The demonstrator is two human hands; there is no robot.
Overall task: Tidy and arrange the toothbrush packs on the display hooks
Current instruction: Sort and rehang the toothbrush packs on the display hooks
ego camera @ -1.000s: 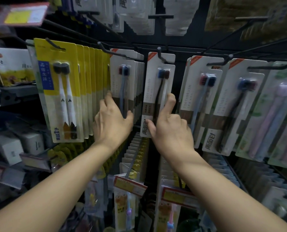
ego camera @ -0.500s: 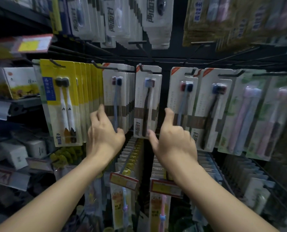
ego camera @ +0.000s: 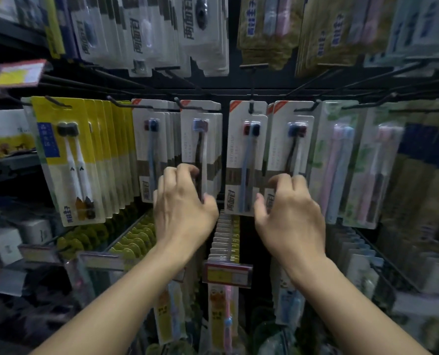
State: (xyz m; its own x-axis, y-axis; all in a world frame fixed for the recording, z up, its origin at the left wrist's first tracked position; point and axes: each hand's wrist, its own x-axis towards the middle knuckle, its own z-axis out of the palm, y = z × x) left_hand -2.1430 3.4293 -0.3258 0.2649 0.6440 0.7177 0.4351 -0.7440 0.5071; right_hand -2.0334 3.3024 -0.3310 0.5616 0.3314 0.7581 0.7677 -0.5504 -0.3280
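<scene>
Hung in a row across the middle of the display — white carded toothbrush packs (ego camera: 246, 160) with clear blisters and brown bands, each stack threaded on a black wire display hook (ego camera: 187, 106); flanked on the far side by yellow-and-white carded packs (ego camera: 67, 160) holding pairs of white brushes, and on the other by pale green packs (ego camera: 341, 162) with pink and blue brushes. Reached up to the second white stack (ego camera: 200, 155) with the left hand (ego camera: 182, 208); fingers curled over the front pack's lower part, thumb against its bottom edge, gripping the pack. Set the right hand (ego camera: 290, 213) against the fourth white stack (ego camera: 290, 149); fingers bent over the lower front of the card, thumb out towards the neighbouring stack — could not be told whether truly pinching or only pressing. Seen lower down: more rows of packs (ego camera: 226, 237) on hooks, fronted by a red-and-yellow price tag (ego camera: 226, 274); further hanging packs (ego camera: 200, 29) above, blurred.
</scene>
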